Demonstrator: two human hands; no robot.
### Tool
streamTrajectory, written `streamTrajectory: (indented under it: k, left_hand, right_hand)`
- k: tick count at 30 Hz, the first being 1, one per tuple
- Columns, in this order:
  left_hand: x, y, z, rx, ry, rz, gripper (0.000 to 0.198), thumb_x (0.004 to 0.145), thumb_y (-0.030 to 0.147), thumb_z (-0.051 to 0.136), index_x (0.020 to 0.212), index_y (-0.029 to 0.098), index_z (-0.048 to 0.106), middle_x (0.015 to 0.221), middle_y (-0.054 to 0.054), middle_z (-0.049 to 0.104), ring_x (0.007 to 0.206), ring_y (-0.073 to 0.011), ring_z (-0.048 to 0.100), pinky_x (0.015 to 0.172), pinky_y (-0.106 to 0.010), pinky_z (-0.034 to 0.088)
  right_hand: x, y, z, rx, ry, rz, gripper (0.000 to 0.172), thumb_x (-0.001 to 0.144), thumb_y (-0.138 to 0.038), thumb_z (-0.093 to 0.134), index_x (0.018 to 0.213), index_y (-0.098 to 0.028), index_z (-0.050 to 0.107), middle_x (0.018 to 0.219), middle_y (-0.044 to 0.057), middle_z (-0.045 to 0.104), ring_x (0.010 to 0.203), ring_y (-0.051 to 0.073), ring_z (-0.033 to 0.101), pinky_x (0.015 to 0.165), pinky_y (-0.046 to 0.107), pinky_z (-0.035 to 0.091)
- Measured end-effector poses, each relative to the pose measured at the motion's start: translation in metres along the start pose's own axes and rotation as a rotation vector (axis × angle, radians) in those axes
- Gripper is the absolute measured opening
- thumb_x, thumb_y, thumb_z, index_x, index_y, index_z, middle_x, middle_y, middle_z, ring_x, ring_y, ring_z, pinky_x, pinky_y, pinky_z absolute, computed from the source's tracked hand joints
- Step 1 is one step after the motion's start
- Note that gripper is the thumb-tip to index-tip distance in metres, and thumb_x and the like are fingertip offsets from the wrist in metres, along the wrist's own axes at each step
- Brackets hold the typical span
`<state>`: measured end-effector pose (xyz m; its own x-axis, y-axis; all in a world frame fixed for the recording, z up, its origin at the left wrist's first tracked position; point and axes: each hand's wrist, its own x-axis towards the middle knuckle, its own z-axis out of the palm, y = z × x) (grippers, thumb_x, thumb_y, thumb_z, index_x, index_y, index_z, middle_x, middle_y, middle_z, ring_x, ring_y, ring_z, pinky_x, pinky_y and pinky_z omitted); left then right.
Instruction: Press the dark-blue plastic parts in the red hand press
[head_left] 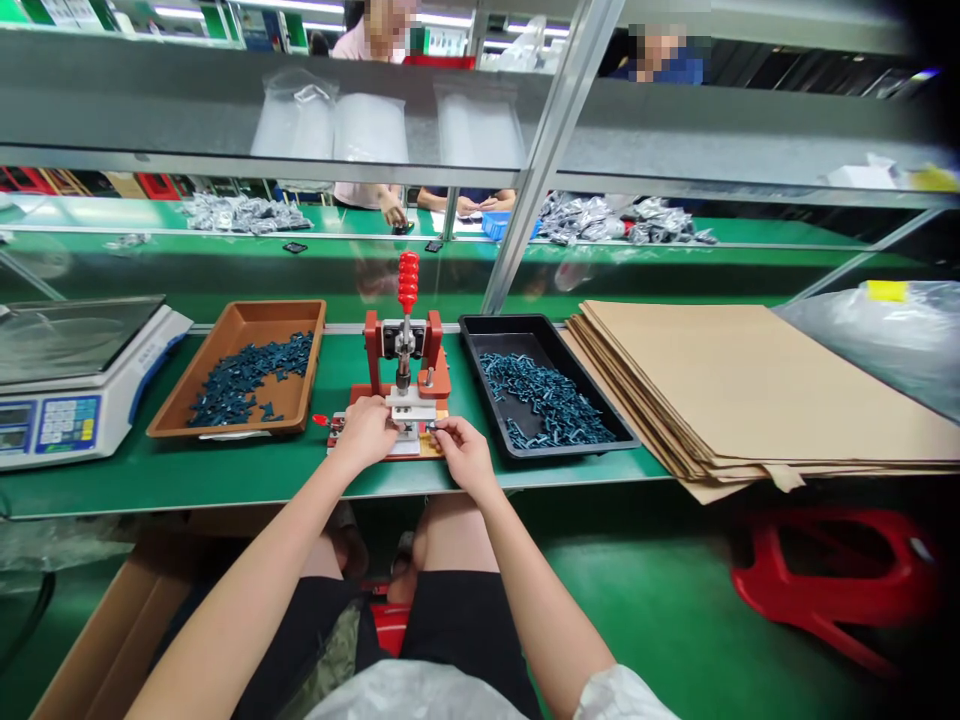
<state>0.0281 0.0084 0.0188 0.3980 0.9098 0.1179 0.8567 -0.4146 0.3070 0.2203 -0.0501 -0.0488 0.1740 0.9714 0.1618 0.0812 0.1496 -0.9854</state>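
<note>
The right fingers [445, 431] are pinched together at the base of one red-handled press [403, 378], any held piece indistinct; the left fingers' [381, 418] grip there cannot be told. Alongside on the bench [247, 475], blue pieces [251, 378] are held in one brown tray [174, 412] and one black tray [517, 333].

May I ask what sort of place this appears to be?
Probably a factory assembly workshop: a red-handled press stands between a brown tray and a black tray holding small parts, with people at another bench behind.
</note>
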Motion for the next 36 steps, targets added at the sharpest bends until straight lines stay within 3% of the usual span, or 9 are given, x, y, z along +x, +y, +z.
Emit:
streamTrajectory:
  k: [6, 11, 16, 19, 23, 29, 36]
  left_hand:
    - [-0.004, 0.005, 0.001, 0.027, 0.024, -0.037, 0.023, 0.083, 0.027, 0.061, 0.098, 0.019, 0.076, 0.111, -0.012, 0.071, 0.110, -0.0335, 0.062, 0.096, -0.045, 0.049]
    - [-0.010, 0.001, -0.002, -0.043, 0.008, 0.045, 0.034, 0.079, 0.032, 0.071, 0.111, 0.020, 0.074, 0.123, -0.011, 0.069, 0.119, -0.0336, 0.058, 0.102, -0.046, 0.047]
    - [-0.009, -0.003, -0.008, -0.064, -0.068, 0.041, 0.027, 0.074, 0.029, 0.077, 0.100, 0.019, 0.076, 0.117, -0.011, 0.072, 0.115, -0.0335, 0.061, 0.100, -0.044, 0.048]
    - [-0.008, -0.002, -0.008, -0.063, -0.050, 0.041, 0.026, 0.073, 0.028, 0.078, 0.098, 0.020, 0.075, 0.115, -0.011, 0.072, 0.113, -0.0333, 0.062, 0.099, -0.044, 0.049]
    - [-0.009, 0.000, -0.005, -0.049, -0.009, 0.020, 0.029, 0.072, 0.028, 0.078, 0.100, 0.020, 0.075, 0.113, -0.012, 0.072, 0.111, -0.0335, 0.063, 0.099, -0.045, 0.049]
    - [-0.008, 0.001, -0.006, -0.034, -0.040, 0.017, 0.029, 0.073, 0.029, 0.077, 0.100, 0.020, 0.075, 0.114, -0.012, 0.072, 0.112, -0.0341, 0.062, 0.099, -0.046, 0.049]
    - [-0.009, 0.002, -0.004, -0.062, -0.016, 0.011, 0.025, 0.074, 0.026, 0.076, 0.098, 0.020, 0.075, 0.114, -0.012, 0.071, 0.111, -0.0334, 0.062, 0.099, -0.046, 0.048]
  right_hand:
    - [0.001, -0.010, 0.002, -0.155, 0.011, -0.076, 0.017, 0.084, -0.036, 0.061, 0.089, -0.022, 0.069, 0.090, 0.004, 0.071, 0.078, 0.019, 0.065, 0.076, 0.032, 0.055]
    - [0.013, -0.018, 0.011, -0.181, -0.052, -0.071, 0.020, 0.082, -0.035, 0.061, 0.092, -0.021, 0.071, 0.087, 0.003, 0.072, 0.077, 0.018, 0.064, 0.076, 0.031, 0.052]
    - [0.027, -0.011, 0.018, -0.183, -0.079, -0.044, 0.018, 0.075, -0.033, 0.063, 0.084, -0.019, 0.071, 0.084, 0.002, 0.070, 0.073, 0.017, 0.061, 0.073, 0.030, 0.052]
    - [0.030, -0.008, 0.019, -0.150, -0.111, 0.001, 0.021, 0.074, -0.033, 0.065, 0.087, -0.018, 0.072, 0.082, 0.003, 0.072, 0.073, 0.018, 0.062, 0.075, 0.032, 0.053]
    - [0.032, -0.011, 0.020, -0.136, -0.146, -0.046, 0.020, 0.075, -0.031, 0.067, 0.088, -0.019, 0.075, 0.089, 0.004, 0.074, 0.079, 0.020, 0.067, 0.079, 0.033, 0.054]
    - [0.033, -0.013, 0.029, -0.172, -0.171, -0.149, 0.018, 0.078, -0.025, 0.065, 0.090, -0.025, 0.078, 0.098, 0.003, 0.076, 0.096, 0.023, 0.070, 0.093, 0.038, 0.054]
    - [0.032, -0.009, 0.031, -0.235, -0.155, -0.159, 0.021, 0.080, -0.023, 0.066, 0.097, -0.026, 0.079, 0.106, 0.003, 0.076, 0.100, 0.024, 0.070, 0.096, 0.040, 0.054]
